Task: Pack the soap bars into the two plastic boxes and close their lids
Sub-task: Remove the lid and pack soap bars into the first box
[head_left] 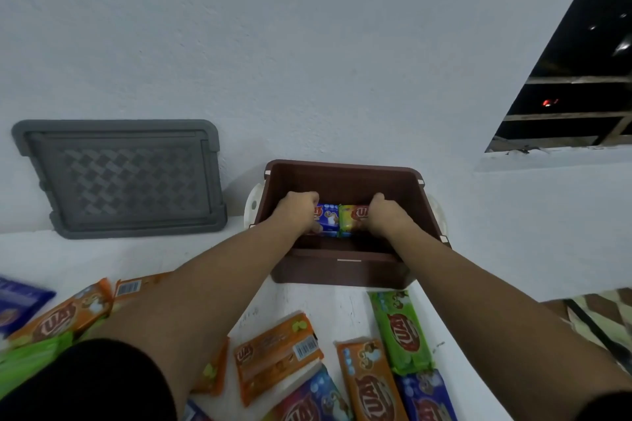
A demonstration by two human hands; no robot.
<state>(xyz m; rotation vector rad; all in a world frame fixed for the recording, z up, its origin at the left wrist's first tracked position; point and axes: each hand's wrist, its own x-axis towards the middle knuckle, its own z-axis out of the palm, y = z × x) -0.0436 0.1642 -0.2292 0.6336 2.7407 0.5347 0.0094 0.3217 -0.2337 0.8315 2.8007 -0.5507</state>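
Note:
An open brown plastic box (342,272) stands against the white wall. Both my hands reach down inside it. My left hand (297,212) grips a blue soap bar (329,220). My right hand (386,215) grips a green-yellow soap bar (352,219) right beside the blue one. The two bars touch each other, low in the box. Several wrapped soap bars lie on the white surface in front: an orange one (277,355), a green one (402,331), another orange one (371,383) and a blue one (425,396).
A grey lid (123,178) leans against the wall at the left of the box. More soap bars (58,316) lie at the near left under my left forearm. A dark window opening (578,79) is at the upper right. The surface's right edge drops off near patterned floor (602,311).

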